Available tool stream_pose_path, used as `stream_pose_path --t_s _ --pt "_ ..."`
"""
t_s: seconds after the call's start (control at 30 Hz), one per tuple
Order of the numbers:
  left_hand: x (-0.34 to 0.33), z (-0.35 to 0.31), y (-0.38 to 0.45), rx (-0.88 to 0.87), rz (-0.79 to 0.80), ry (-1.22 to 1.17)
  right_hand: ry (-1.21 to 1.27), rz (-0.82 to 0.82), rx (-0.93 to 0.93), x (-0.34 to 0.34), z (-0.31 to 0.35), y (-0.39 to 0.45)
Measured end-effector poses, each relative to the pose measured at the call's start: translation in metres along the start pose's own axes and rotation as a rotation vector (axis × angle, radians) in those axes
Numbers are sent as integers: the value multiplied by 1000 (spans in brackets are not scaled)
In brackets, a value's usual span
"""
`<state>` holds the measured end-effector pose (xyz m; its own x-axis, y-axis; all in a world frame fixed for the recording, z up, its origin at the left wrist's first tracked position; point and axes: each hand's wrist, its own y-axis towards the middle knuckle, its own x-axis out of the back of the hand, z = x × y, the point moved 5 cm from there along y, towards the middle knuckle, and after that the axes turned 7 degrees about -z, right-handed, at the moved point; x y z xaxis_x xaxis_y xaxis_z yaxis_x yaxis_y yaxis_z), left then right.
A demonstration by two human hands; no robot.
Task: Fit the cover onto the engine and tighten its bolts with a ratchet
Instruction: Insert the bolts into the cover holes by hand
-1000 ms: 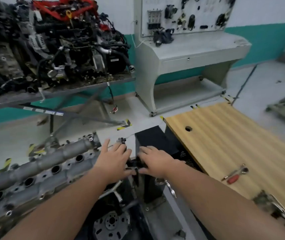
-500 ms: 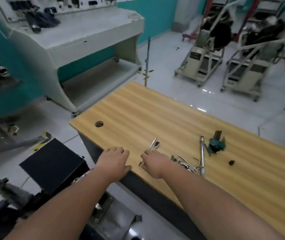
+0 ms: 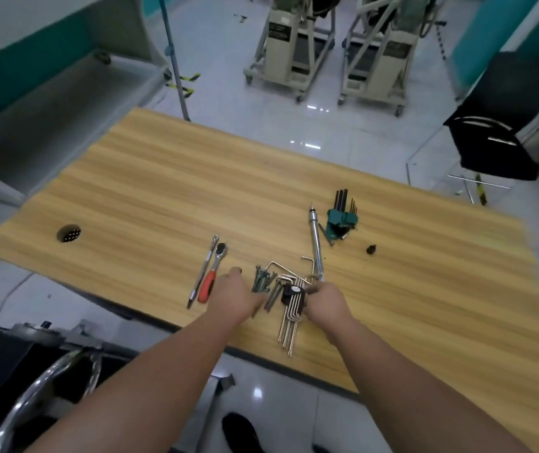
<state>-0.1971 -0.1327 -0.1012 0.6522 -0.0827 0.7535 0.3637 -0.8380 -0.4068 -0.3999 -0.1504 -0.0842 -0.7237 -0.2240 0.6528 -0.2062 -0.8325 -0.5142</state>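
Observation:
A ratchet (image 3: 212, 274) with a red handle lies on the wooden table (image 3: 170, 191), with a thin steel bar (image 3: 201, 273) beside it. To its right is a loose pile of bolts (image 3: 262, 282). My left hand (image 3: 236, 297) reaches over the table between the ratchet handle and the bolts, fingers stretched forward and touching the pile's left side. My right hand (image 3: 327, 300) is at the black holder of a silver hex key set (image 3: 291, 310), fingers curled downward; whether they grip anything is hidden. The engine and its cover are out of view.
A long chrome tool (image 3: 315, 238), a green hex key holder (image 3: 342, 220) and a small black piece (image 3: 372, 249) lie further back right. A cable hole (image 3: 69, 233) is at the table's left. Chrome and black stand parts (image 3: 45, 364) sit at the lower left. A black chair (image 3: 503, 125) stands far right.
My view has swung right from the engine to the table. Both hands left the engine and moved out over the table to the bolts and hex keys.

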Motion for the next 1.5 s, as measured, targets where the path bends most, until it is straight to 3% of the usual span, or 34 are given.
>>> stream_pose_path --t_s 0.13,0.23,0.43,0.8,1.1,1.5 --pt "-22 -13 9 -29 30 64 525 129 -204 -22 -1 -4" --pt "-36 -20 13 -37 54 163 665 183 -265 -41 7 -6" --pt "-51 -29 20 -16 22 247 449 98 -84 -46 10 0" --pt "-57 -33 35 -100 15 423 480 106 -45 -42 6 6" --pt "-61 -25 41 -131 -72 380 467 126 -59 -46 -2 7" --pt "-46 -14 45 -366 -53 322 375 71 20 -46 13 13"
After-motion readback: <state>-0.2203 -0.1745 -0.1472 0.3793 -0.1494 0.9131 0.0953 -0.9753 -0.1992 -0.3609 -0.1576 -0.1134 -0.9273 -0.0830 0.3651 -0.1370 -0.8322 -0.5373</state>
